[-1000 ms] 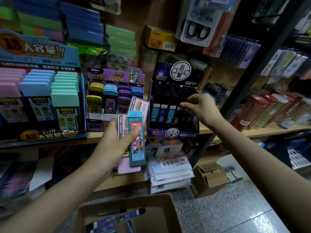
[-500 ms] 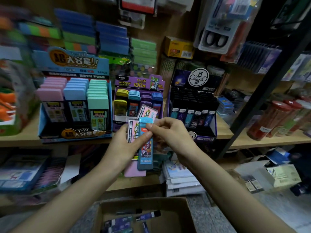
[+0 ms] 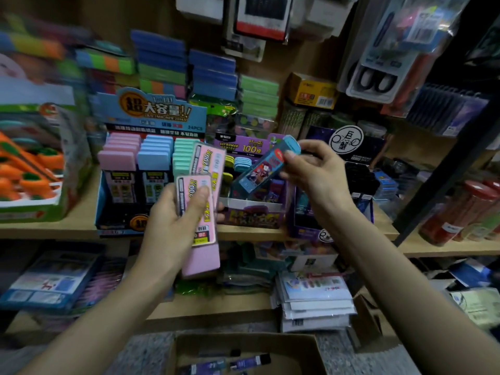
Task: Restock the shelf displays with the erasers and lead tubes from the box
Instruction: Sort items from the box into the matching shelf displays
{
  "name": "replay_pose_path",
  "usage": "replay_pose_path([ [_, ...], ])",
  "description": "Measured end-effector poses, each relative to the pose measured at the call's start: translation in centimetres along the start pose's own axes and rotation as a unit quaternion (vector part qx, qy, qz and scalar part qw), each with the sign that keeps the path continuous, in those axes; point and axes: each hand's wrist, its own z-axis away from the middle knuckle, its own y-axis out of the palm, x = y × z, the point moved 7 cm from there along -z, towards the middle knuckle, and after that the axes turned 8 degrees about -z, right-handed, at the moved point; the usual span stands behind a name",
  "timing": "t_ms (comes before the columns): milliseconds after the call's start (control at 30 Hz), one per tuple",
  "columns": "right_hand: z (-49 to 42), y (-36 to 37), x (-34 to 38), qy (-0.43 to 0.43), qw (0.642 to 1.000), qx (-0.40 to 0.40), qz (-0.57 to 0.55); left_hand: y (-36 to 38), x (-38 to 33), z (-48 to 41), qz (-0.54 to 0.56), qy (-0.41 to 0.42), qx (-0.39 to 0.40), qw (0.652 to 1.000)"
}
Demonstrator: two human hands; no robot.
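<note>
With the left hand [image 3: 173, 226] I am gripping a fanned stack of flat pink packs [image 3: 205, 185], the thumb lying across the front one and the fingers curling round behind. The stack is standing roughly upright in front of the edge of the wooden shelf [image 3: 48, 228], and its top is overlapping the mint column of the big blue display [image 3: 151, 112].

With the right hand [image 3: 319, 177] I am pinching a blue lead case [image 3: 259, 169] near its rounded cap, thumb on one face and fingertips on the other (the remaining fingers are curling loosely behind). The case is tilting, cap up toward the right and foot down toward the left. It is hanging in the air just in front of the purple display [image 3: 251, 148] and beside the pink packs; whether it is brushing them I cannot tell.

The purple display is sitting on the shelf between the blue display and a dark display [image 3: 349, 143] of black tubes.

The cardboard box [image 3: 270, 343] is sitting open at the bottom of the view, between my two forearms, and a few dark lead tubes [image 3: 250, 361] are lying in it. The left side of the view is blurring too much for me to read.
</note>
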Motion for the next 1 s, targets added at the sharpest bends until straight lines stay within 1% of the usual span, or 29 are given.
replay_pose_path([
  [67, -1.3, 1.1, 0.6, -0.055, 0.994, 0.026, 0.091, -0.9, -0.2, -0.6, 0.005, -0.001, -0.019, 1.0],
  [167, -2.7, 2.3, 0.0, -0.1, 0.972, 0.05, 0.208, -1.5, -0.6, -1.0, 0.012, 0.005, -0.034, 0.999],
  [367, -3.6, 3.7, -2.4, -0.143, 0.922, 0.103, 0.345, -1.8, -0.8, -1.1, 0.019, 0.01, -0.04, 0.999],
  [400, -3.5, 3.9, -2.7, -0.156, 0.906, 0.109, 0.378, -1.9, -0.8, -1.1, 0.02, 0.01, -0.041, 0.999],
  [500, -3.2, 4.9, -3.5, -0.213, 0.831, 0.125, 0.499, -2.1, -0.8, -1.1, 0.025, 0.008, -0.044, 0.999],
  [567, -2.9, 5.5, -4.0, -0.225, 0.806, 0.125, 0.534, -2.3, -0.7, -1.1, 0.021, 0.009, -0.048, 0.999],
  [733, -2.3, 5.7, -3.8, -0.224, 0.786, 0.11, 0.566, -2.6, -0.6, -0.8, 0.019, -0.004, -0.046, 0.999],
  [767, -1.9, 5.9, -3.4, -0.229, 0.788, 0.109, 0.561, -2.6, -0.5, -0.8, 0.017, -0.01, -0.039, 0.999],
  [800, -1.4, 6.1, -2.8, -0.237, 0.8, 0.108, 0.541, -2.6, -0.4, -0.7, 0.016, -0.019, -0.029, 0.999],
  [833, -0.7, 6.5, -2.2, -0.24, 0.827, 0.11, 0.497, -2.5, -0.4, -0.7, 0.012, -0.027, -0.013, 0.999],
  [867, -0.1, 6.9, -1.5, -0.228, 0.866, 0.117, 0.43, -2.3, -0.4, -0.7, 0.004, -0.035, 0.009, 0.999],
  [900, 0.2, 7.4, -1.0, -0.193, 0.906, 0.131, 0.352, -2.0, -0.3, -0.7, -0.005, -0.041, 0.035, 0.999],
  [933, 0.5, 8.0, -0.8, -0.135, 0.939, 0.153, 0.276, -1.7, -0.3, -0.7, -0.012, -0.047, 0.065, 0.997],
  [967, 0.8, 8.7, -1.0, -0.066, 0.955, 0.186, 0.22, -1.3, -0.2, -0.6, -0.019, -0.051, 0.097, 0.994],
  [1000, 1.2, 9.4, -1.2, -0.004, 0.953, 0.225, 0.203, -1.1, -0.2, -0.4, -0.03, -0.057, 0.13, 0.989],
])
